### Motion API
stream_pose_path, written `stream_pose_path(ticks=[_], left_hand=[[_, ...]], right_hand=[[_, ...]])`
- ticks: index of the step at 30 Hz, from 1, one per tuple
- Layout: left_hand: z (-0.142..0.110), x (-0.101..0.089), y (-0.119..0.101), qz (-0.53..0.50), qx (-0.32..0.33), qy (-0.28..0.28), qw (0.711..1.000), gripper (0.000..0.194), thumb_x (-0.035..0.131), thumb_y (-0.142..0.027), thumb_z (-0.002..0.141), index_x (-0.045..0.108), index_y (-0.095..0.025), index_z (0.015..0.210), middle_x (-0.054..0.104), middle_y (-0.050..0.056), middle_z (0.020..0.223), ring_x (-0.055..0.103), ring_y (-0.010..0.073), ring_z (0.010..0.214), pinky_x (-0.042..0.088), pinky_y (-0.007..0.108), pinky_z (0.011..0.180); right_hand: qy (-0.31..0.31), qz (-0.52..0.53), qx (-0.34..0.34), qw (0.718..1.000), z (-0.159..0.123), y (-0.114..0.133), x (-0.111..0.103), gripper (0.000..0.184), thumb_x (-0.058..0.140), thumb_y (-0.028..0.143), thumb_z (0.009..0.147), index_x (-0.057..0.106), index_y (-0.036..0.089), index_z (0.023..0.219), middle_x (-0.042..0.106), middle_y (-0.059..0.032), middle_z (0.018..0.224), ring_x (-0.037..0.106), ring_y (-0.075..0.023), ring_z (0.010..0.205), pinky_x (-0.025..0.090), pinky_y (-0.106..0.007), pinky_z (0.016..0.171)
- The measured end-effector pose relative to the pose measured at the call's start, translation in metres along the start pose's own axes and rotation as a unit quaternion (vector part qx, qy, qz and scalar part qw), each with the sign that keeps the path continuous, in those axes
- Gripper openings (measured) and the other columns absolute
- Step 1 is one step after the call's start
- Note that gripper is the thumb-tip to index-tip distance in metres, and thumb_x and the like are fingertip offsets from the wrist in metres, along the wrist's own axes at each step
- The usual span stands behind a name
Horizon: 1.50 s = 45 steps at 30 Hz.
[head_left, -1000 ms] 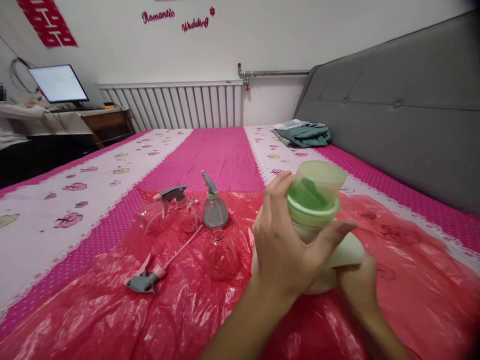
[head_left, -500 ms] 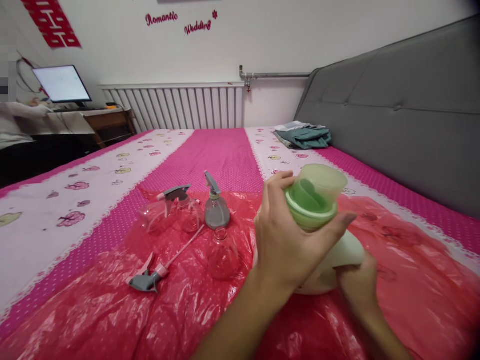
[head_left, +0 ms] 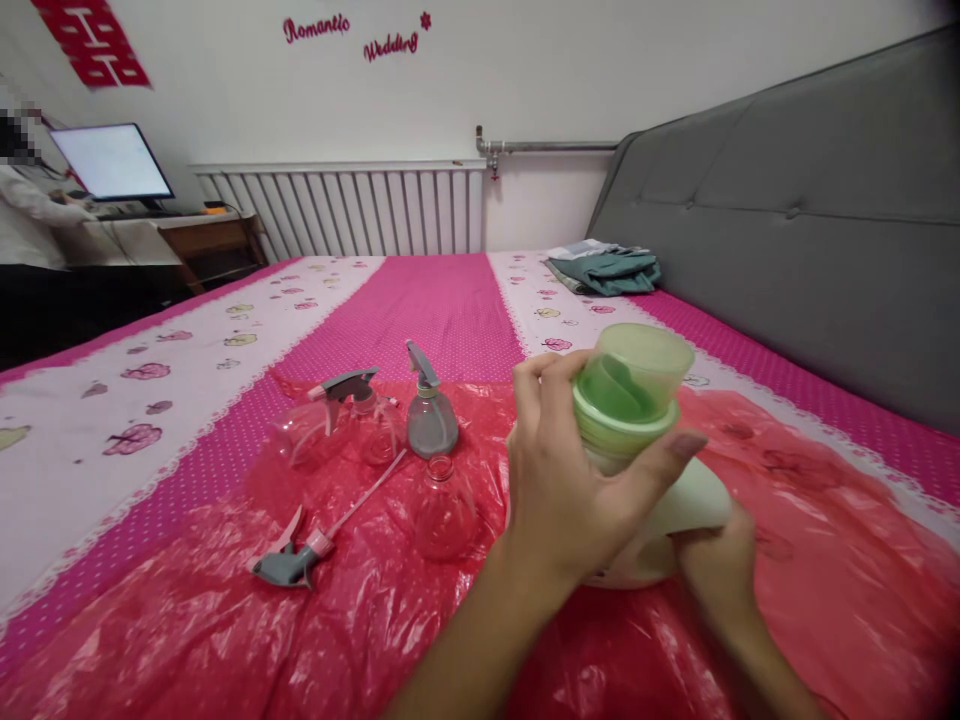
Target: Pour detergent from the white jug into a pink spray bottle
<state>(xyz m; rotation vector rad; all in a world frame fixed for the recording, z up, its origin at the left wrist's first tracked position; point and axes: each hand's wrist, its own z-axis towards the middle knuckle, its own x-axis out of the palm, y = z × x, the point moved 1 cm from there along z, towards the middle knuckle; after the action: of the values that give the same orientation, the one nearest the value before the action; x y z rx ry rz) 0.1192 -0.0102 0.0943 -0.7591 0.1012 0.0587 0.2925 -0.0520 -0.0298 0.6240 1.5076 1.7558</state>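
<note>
My left hand (head_left: 574, 480) is wrapped around the green screw cap (head_left: 626, 405) of a white bottle (head_left: 690, 510) that stands on the red plastic sheet (head_left: 187, 610). A translucent green cup sits on top of that cap. My right hand (head_left: 716, 565) grips the white bottle's body low down at its right side; its fingers are partly hidden behind the bottle. To the left on the sheet lie a grey spray bottle (head_left: 431, 425), an open clear bottle (head_left: 442, 510), a clear sprayer bottle on its side (head_left: 330, 420) and a loose grey trigger head with its tube (head_left: 292, 560).
The sheet covers the near part of a bed with a pink and white spread (head_left: 420, 300). A grey padded headboard (head_left: 810, 220) runs along the right. Folded green clothes (head_left: 607, 268) lie far back. A radiator (head_left: 345, 210) lines the wall. A person (head_left: 30, 220) sits at a desk with a monitor (head_left: 112, 162) at far left.
My left hand has shifted slightly around the green cap, fingers curling further over it. The bottle and my right hand stay where they were.
</note>
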Motion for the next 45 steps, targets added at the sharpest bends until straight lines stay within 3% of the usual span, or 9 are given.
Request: stream_pose_path(ticks=[3, 6, 13, 23, 29, 32, 37, 41, 45], left_hand=[[-0.002, -0.003, 0.0, -0.043, 0.004, 0.032, 0.999, 0.041, 0.07, -0.046, 0.098, 0.054, -0.028, 0.131, 0.069, 0.012, 0.133, 0.07, 0.0326, 0.123, 0.06, 0.05, 0.103], [-0.005, -0.004, 0.002, -0.077, 0.001, 0.051, 0.996, 0.04, 0.066, -0.034, 0.096, 0.051, -0.028, 0.132, 0.074, 0.008, 0.12, 0.074, 0.0293, 0.108, 0.062, 0.046, 0.094], [-0.003, 0.002, 0.003, -0.017, -0.006, -0.002, 1.0, 0.061, 0.089, -0.047, 0.084, 0.052, -0.029, 0.13, 0.063, 0.011, 0.131, 0.07, 0.0312, 0.117, 0.063, 0.047, 0.094], [-0.005, 0.002, 0.004, -0.085, -0.087, 0.035, 0.992, 0.064, 0.094, -0.054, 0.08, 0.056, -0.031, 0.127, 0.078, 0.006, 0.116, 0.077, 0.0318, 0.105, 0.064, 0.046, 0.086], [-0.005, -0.009, 0.001, -0.088, -0.032, 0.075, 0.993, 0.05, 0.068, -0.046, 0.101, 0.051, -0.03, 0.145, 0.069, 0.011, 0.14, 0.069, 0.0331, 0.128, 0.059, 0.05, 0.107], [-0.003, -0.012, 0.0, -0.054, -0.015, 0.077, 0.996, 0.047, 0.062, -0.044, 0.101, 0.052, -0.029, 0.145, 0.064, 0.012, 0.144, 0.065, 0.034, 0.133, 0.06, 0.048, 0.106], [-0.002, -0.011, 0.001, -0.023, -0.004, 0.069, 0.997, 0.053, 0.067, -0.038, 0.091, 0.054, -0.028, 0.142, 0.062, 0.014, 0.138, 0.065, 0.0361, 0.13, 0.062, 0.05, 0.101], [-0.003, -0.005, 0.002, -0.04, -0.031, 0.056, 0.997, 0.05, 0.074, -0.039, 0.092, 0.054, -0.028, 0.135, 0.065, 0.012, 0.134, 0.068, 0.0337, 0.124, 0.062, 0.049, 0.1], [-0.002, -0.001, 0.002, -0.065, -0.064, 0.055, 0.994, 0.063, 0.086, -0.044, 0.088, 0.05, -0.031, 0.138, 0.074, 0.008, 0.125, 0.075, 0.0317, 0.11, 0.063, 0.049, 0.094]], right_hand=[[-0.005, 0.007, 0.004, 1.0, 0.001, 0.0, -0.001, 0.036, 0.07, 0.05, 0.053, 0.061, 0.018, 0.066, 0.063, -0.0042, 0.067, 0.053, -0.0166, 0.061, 0.042, -0.029, 0.054], [-0.004, 0.01, -0.001, 1.0, 0.001, 0.0, -0.001, 0.035, 0.07, 0.05, 0.052, 0.061, 0.018, 0.064, 0.062, -0.0037, 0.064, 0.052, -0.0161, 0.06, 0.042, -0.029, 0.053], [-0.008, 0.014, 0.0, 1.0, -0.002, 0.005, 0.0, 0.035, 0.07, 0.05, 0.052, 0.06, 0.019, 0.064, 0.06, -0.0032, 0.063, 0.048, -0.0145, 0.058, 0.039, -0.027, 0.051], [-0.018, -0.004, -0.012, 1.0, -0.002, 0.008, 0.0, 0.032, 0.067, 0.049, 0.052, 0.055, 0.021, 0.061, 0.055, -0.0022, 0.06, 0.046, -0.0141, 0.057, 0.039, -0.027, 0.05], [-0.023, -0.001, -0.001, 1.0, -0.004, 0.008, 0.0, 0.035, 0.069, 0.05, 0.052, 0.061, 0.019, 0.066, 0.061, -0.0054, 0.065, 0.052, -0.0166, 0.06, 0.042, -0.029, 0.051], [-0.015, 0.007, -0.008, 1.0, -0.003, 0.006, -0.001, 0.035, 0.069, 0.049, 0.052, 0.063, 0.018, 0.067, 0.062, -0.0049, 0.065, 0.052, -0.0167, 0.058, 0.044, -0.03, 0.052], [-0.013, 0.009, -0.015, 1.0, -0.001, 0.004, -0.001, 0.033, 0.069, 0.049, 0.053, 0.061, 0.019, 0.063, 0.061, -0.0034, 0.061, 0.051, -0.016, 0.056, 0.042, -0.029, 0.049], [-0.02, 0.007, 0.007, 1.0, -0.001, 0.008, 0.001, 0.035, 0.07, 0.051, 0.052, 0.061, 0.019, 0.062, 0.06, -0.0029, 0.061, 0.049, -0.0145, 0.056, 0.041, -0.027, 0.048], [-0.025, 0.0, 0.023, 0.999, -0.003, 0.013, 0.002, 0.036, 0.069, 0.051, 0.049, 0.057, 0.019, 0.06, 0.057, -0.0036, 0.06, 0.046, -0.0138, 0.055, 0.039, -0.027, 0.047]])
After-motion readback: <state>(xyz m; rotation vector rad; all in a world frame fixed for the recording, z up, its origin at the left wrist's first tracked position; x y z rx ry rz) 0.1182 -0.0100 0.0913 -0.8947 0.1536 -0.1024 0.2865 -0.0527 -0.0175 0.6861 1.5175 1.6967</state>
